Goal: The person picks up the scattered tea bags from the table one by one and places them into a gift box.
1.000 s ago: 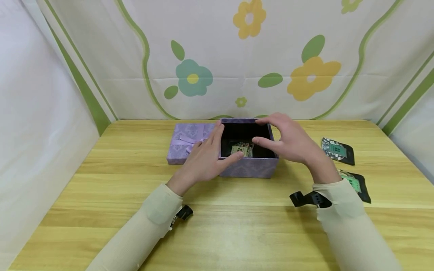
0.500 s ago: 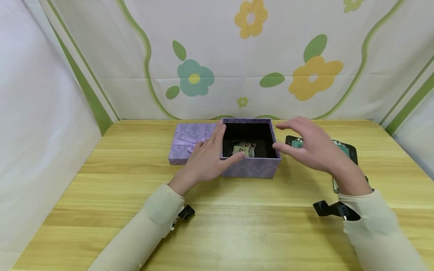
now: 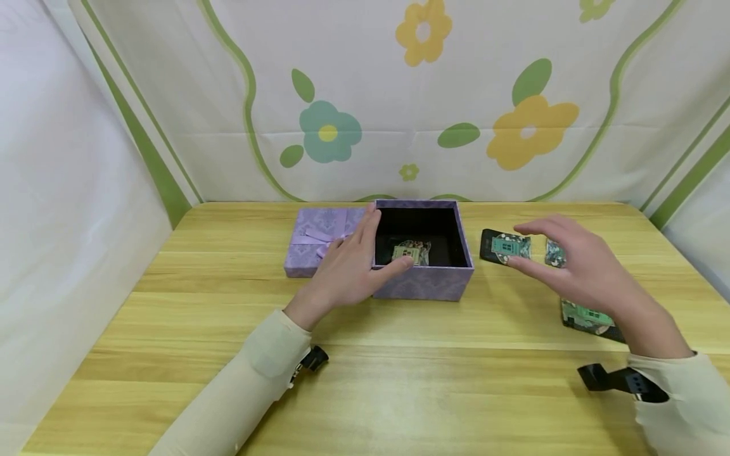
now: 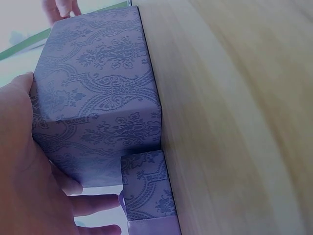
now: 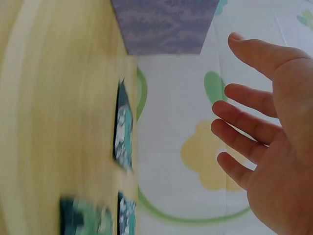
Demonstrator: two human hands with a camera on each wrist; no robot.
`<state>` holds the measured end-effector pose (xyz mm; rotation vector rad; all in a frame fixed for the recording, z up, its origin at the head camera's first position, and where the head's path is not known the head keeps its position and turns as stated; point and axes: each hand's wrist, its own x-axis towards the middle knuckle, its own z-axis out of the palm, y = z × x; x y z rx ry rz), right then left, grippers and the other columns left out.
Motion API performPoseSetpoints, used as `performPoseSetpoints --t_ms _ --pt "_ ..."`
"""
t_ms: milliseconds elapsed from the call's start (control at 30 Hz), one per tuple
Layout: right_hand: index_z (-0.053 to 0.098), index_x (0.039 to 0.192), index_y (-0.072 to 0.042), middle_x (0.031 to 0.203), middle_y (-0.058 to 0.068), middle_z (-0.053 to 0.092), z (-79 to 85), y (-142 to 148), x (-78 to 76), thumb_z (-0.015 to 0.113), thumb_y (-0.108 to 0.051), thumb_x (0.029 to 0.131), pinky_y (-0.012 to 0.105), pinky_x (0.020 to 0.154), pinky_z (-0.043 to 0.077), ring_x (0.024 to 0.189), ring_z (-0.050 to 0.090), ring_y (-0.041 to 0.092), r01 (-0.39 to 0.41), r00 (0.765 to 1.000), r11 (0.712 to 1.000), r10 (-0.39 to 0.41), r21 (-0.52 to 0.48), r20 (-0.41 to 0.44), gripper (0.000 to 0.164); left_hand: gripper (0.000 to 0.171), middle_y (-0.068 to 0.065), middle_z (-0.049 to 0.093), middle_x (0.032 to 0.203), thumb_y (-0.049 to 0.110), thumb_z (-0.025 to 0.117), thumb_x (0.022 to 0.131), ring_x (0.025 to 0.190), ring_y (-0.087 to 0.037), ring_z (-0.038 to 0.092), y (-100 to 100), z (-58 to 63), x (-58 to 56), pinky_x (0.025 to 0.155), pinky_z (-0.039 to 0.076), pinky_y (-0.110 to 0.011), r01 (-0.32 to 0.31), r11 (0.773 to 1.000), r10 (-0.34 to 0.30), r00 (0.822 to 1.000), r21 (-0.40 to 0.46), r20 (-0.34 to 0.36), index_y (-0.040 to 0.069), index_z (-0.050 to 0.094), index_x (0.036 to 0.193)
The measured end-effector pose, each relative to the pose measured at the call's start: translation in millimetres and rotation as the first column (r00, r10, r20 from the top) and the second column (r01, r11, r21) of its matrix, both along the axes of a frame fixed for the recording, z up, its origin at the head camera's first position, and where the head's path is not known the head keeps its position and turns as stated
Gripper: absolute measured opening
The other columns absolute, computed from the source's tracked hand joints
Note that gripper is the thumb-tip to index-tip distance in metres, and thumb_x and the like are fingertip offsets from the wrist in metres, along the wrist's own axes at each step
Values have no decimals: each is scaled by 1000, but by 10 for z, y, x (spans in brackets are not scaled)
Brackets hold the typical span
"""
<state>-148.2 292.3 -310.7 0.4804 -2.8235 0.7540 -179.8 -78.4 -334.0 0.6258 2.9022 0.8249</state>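
Near the back edge of the bench, left of centre: one purple patterned lid, dressed with a lilac ribbon bow, lying flat just beside the box. Next, one left hand, pale sleeve at the wrist; fingers straight and apart, the index along the box's left wall, thumb reaching across its front rim. Centre, near the same edge: one uncovered purple box, black inside, upright. Inside it, toward the front wall: one small packet with a yellow-green label. Right of the box, well apart from it: one black packet, teal label, flat on the bench. Further right: one right hand, above the bench, fingers loosely bent and apart, a gap between thumb and forefinger. Behind that hand, partly hidden: one floral packet. Closer to the front edge, toward the right edge, also partly covered from view: one green-labelled packet. Beyond the back edge: one white flowered curtain.
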Motion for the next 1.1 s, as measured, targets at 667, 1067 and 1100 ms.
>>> performPoseSetpoints --t_ms 667,1067,1100 --pt "55 153 -12 154 29 46 -279 738 212 90 -36 86 73 97 34 136 40 57 74 985 993 -87 90 151 79 110 14 -14 177 87 42 95 163 -25 30 5 -13 -2 129 20 -68 -3 1000 3 1000 8 1 26 -7 172" --pt "55 153 -23 148 6 50 -587 1198 231 85 -33 92 15 122 16 133 41 7 57 955 998 -65 36 289 69 110 6 -7 181 86 43 95 163 -26 29 3 -3 0 129 19 -68 -5 1000 5 1000 11 -2 25 -6 172" --pt "55 153 -24 147 3 50 -605 1217 231 85 -33 92 12 121 13 128 38 -6 58 954 998 -66 34 291 68 110 6 -7 181 86 43 95 164 -25 29 1 -2 -1 130 19 -68 -6 1000 6 1000 11 -1 25 -6 172"
